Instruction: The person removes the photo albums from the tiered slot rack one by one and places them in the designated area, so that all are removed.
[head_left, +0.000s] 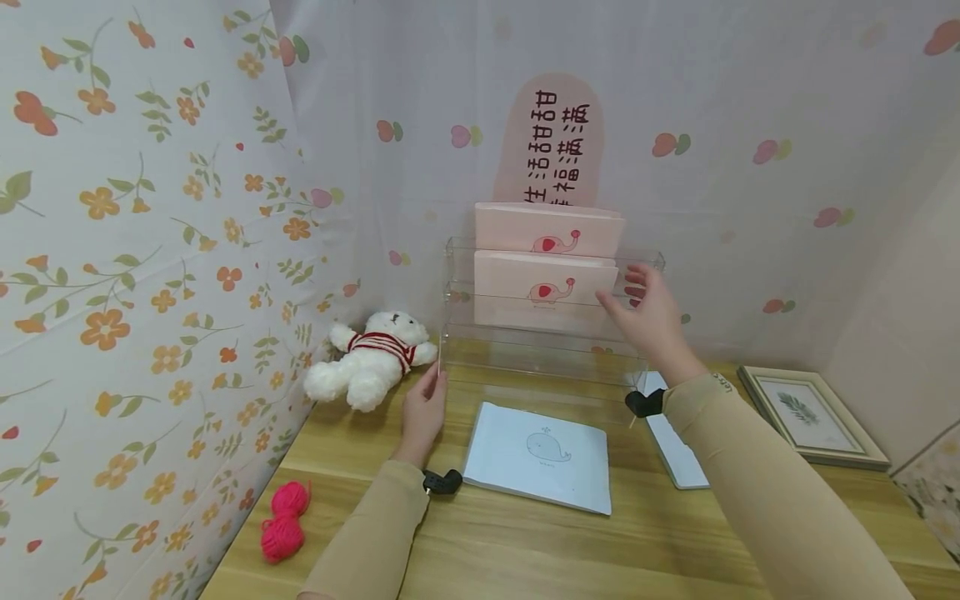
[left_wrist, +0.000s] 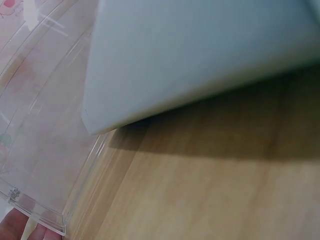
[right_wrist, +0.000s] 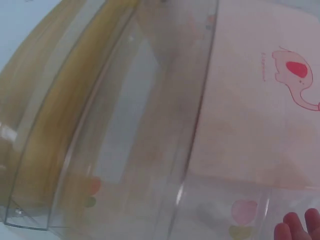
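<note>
A clear tiered rack (head_left: 540, 354) stands near the back of the wooden table. Two pink notebooks with an elephant drawing lean in its upper tiers, a front notebook (head_left: 510, 292) and a back notebook (head_left: 502, 223). My right hand (head_left: 641, 308) is beside the front notebook's right edge, fingers spread and nothing held; in the right wrist view its fingertips (right_wrist: 285, 232) show past the pink cover. Low at the rack's left end is my left hand (head_left: 425, 417), its fingertips (left_wrist: 12, 225) right at the clear corner. A pale blue whale notebook (head_left: 540, 454) lies before the rack.
Under my right forearm lies another pale notebook (head_left: 678, 454), partly covered. Farther right is a picture frame (head_left: 813, 412). A white teddy bear (head_left: 367, 367) lies left of the rack, with pink yarn (head_left: 283, 533) nearer the table's left edge. Patterned curtains (head_left: 165, 250) border the table.
</note>
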